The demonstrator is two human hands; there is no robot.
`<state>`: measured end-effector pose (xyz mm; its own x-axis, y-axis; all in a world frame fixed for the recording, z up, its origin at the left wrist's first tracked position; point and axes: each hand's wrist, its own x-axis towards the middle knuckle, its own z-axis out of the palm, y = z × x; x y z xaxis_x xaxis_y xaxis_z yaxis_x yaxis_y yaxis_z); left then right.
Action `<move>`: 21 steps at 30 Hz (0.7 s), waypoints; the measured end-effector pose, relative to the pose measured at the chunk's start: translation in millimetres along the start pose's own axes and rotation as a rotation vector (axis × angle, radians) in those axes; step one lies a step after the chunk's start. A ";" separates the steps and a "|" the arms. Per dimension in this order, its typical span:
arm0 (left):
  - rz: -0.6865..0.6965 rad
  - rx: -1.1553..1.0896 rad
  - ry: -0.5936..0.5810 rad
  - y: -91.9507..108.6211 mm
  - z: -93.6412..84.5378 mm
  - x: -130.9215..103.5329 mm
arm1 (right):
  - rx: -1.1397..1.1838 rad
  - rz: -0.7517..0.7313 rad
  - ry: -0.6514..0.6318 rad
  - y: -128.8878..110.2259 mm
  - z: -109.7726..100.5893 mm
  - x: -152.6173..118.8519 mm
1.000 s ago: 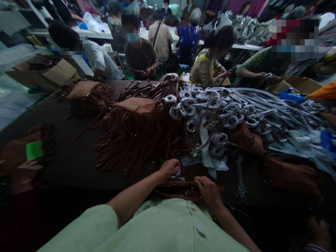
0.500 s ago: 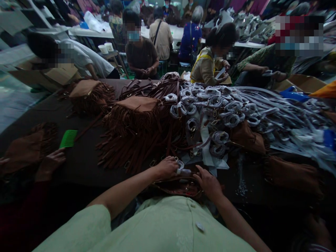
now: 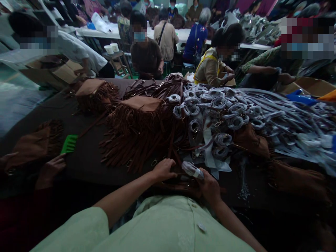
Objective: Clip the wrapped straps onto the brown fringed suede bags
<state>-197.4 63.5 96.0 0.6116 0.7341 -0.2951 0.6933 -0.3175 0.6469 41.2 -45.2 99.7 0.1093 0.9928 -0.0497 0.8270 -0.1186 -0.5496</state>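
My right hand (image 3: 210, 187) is closed on a coiled strap in clear plastic wrap (image 3: 192, 170), held above a brown handbag (image 3: 183, 189). The bag lies at the table's front edge, against my body, dark and partly hidden by my hands. My left hand (image 3: 163, 171) is at the bag's left upper edge, thumb and fingers apart. Just beyond my hands is a heap of brown fringed bags and straps (image 3: 136, 136). Right of it lies a pile of wrapped strap coils (image 3: 217, 103).
At the left, a co-worker's hand (image 3: 54, 168) holds a green comb (image 3: 69, 144) beside a fringed bag (image 3: 33, 143). Brown bags (image 3: 299, 178) lie at right, near white bits (image 3: 244, 192). Several people work across the dark table (image 3: 86, 164), with cardboard boxes (image 3: 65, 71) nearby.
The wrapped coil has come up from the bag's opening and is in my right hand. My left hand has moved left, away from it. The co-worker at far left has straightened somewhat.
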 end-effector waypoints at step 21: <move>-0.023 -0.034 -0.066 13.5 17.4 -3.8 | -0.463 0.013 -0.546 -55.8 3.0 -2.7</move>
<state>-183.7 46.0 93.6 0.6200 0.6995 -0.3553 0.6950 -0.2795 0.6625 -6.8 -41.2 127.9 -0.0706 0.8445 -0.5309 0.9899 -0.0062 -0.1415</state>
